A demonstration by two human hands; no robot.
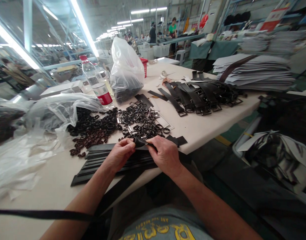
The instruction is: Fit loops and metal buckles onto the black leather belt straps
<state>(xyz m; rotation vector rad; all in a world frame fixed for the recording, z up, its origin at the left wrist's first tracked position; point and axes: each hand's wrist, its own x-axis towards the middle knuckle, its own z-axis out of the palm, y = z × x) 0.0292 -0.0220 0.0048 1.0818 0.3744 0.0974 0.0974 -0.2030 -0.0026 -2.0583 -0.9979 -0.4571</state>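
Note:
Between both hands is a black strap (140,142), its end bent into a curl. My left hand (121,152) pinches the curled end with thumb and fingers. On the other side, my right hand (165,156) is closed around the strap, its fingertips partly hidden. Below the hands lies a row of flat black straps (96,162) on the table. Just beyond them are a heap of metal buckles (138,115), black loops (103,120) and brown loops (89,141). A long black band (45,214) runs across the lower left; whether it joins the held strap I cannot tell.
Straps fitted with buckles (197,95) are piled at the right of the table (205,128), near a stack of white sheets (255,71). A plastic bottle (99,83) and a clear bag (125,70) stand at the back. Plastic sheeting (25,150) covers the left.

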